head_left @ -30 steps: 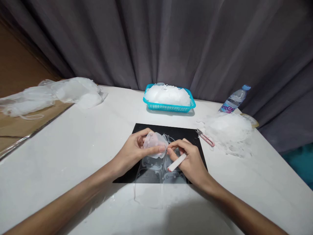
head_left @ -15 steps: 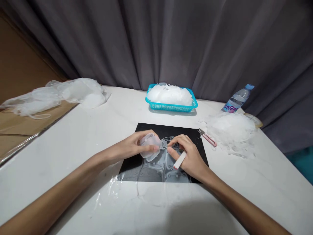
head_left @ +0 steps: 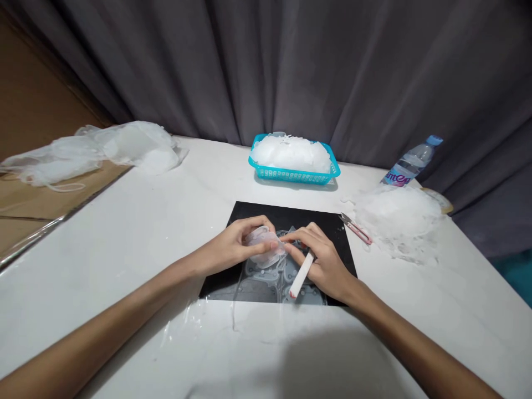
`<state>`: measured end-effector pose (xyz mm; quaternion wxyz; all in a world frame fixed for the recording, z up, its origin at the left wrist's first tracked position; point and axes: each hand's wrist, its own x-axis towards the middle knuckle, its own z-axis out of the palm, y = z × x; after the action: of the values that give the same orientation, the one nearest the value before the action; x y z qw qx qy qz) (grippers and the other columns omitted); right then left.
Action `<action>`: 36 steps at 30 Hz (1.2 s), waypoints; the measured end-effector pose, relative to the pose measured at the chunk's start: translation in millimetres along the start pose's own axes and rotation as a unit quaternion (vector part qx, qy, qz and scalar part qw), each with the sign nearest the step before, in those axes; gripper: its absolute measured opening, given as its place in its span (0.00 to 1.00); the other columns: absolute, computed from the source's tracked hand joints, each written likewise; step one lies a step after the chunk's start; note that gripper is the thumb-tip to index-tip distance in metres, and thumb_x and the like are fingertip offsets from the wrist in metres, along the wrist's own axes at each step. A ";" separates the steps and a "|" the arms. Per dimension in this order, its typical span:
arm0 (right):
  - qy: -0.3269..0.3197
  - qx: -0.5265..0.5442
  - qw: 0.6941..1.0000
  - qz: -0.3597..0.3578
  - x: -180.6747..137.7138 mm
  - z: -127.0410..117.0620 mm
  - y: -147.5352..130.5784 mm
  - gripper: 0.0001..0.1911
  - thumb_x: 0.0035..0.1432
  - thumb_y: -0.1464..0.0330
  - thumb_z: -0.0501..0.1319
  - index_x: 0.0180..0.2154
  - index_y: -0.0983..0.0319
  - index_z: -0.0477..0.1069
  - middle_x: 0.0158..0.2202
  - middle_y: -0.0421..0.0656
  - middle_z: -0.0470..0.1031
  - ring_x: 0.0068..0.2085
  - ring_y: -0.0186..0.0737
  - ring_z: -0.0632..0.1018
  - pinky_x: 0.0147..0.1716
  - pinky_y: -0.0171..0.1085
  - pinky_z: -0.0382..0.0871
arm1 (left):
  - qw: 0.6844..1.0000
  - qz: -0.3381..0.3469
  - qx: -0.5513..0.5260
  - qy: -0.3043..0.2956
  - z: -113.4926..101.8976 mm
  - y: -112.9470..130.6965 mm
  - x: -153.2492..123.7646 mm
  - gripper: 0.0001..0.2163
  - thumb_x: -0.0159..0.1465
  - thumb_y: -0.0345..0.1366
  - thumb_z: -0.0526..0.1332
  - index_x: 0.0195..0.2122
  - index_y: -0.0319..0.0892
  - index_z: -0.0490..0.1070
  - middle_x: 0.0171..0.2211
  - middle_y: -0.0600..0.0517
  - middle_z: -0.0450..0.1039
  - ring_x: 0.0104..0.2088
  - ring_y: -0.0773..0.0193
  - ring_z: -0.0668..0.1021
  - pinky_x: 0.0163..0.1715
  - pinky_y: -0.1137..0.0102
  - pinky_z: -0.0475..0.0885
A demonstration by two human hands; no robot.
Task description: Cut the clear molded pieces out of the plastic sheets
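Frosted plastic pc [head_left: 265,259] is pinched in L hand [head_left: 243,244]; R hand [head_left: 326,261] grips white stick [head_left: 302,274], fingertips [head_left: 286,239] at pc's 3 o'clock edge. Bottle [head_left: 416,157] approx 2 o'clock, label [head_left: 397,177] part-legible: "nte".

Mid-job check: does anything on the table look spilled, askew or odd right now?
Mildly. The loose translucent heap at the right spreads raggedly over the table, while the white pieces are mounded in the blue basket. The bottle behind that heap appears to lean, though lens distortion may explain it.
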<state>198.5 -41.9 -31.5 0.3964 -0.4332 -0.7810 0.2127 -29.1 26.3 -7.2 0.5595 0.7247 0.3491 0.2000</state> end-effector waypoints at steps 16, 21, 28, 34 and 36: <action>0.112 -0.095 0.988 -0.040 -4.9 1.1 -2.6 0.05 0.68 0.75 0.58 0.41 0.62 0.72 0.32 0.40 0.72 0.33 0.38 0.72 0.34 0.38 0.67 | 0.951 -0.064 -0.183 0.242 -22.6 -5.1 9.3 0.14 0.61 0.43 0.73 0.36 0.40 0.73 0.30 0.48 0.82 0.29 0.59 0.83 0.30 0.69 0.77; 0.118 -0.028 0.985 0.118 0.5 1.2 9.6 0.04 0.70 0.68 0.61 0.45 0.60 0.73 0.36 0.41 0.75 0.35 0.39 0.74 0.37 0.39 0.68 | 0.984 -0.002 -0.143 0.106 -5.8 14.4 -0.6 0.14 0.64 0.46 0.71 0.39 0.41 0.74 0.36 0.48 0.84 0.34 0.58 0.85 0.34 0.69 0.79; 0.138 0.030 0.988 0.068 0.2 -8.6 -2.8 0.09 0.73 0.66 0.58 0.49 0.57 0.75 0.45 0.44 0.74 0.41 0.40 0.75 0.39 0.40 0.69 | 0.993 0.011 -0.103 0.062 7.6 18.0 -6.3 0.14 0.66 0.47 0.69 0.39 0.41 0.73 0.30 0.51 0.81 0.29 0.63 0.81 0.27 0.74 0.72; 0.097 0.027 0.995 -0.015 -3.8 -5.5 -18.1 0.05 0.67 0.69 0.66 0.44 0.57 0.74 0.39 0.42 0.75 0.41 0.41 0.74 0.41 0.42 0.68 | 0.992 0.024 -0.121 0.037 12.2 15.5 -7.4 0.13 0.68 0.46 0.67 0.42 0.42 0.72 0.29 0.54 0.77 0.26 0.68 0.75 0.25 0.75 0.67; 0.107 0.016 0.994 -0.031 -3.4 -5.4 -20.2 0.03 0.67 0.71 0.66 0.42 0.58 0.74 0.37 0.41 0.75 0.40 0.40 0.73 0.41 0.42 0.68 | 0.991 0.023 -0.130 0.023 13.6 16.8 -7.9 0.12 0.69 0.46 0.66 0.42 0.42 0.71 0.30 0.54 0.76 0.26 0.68 0.75 0.26 0.75 0.66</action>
<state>193.7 -55.6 -16.1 0.4906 -0.4230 -0.7437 0.1651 -20.4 9.2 5.5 0.6358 0.6487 0.3166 0.2734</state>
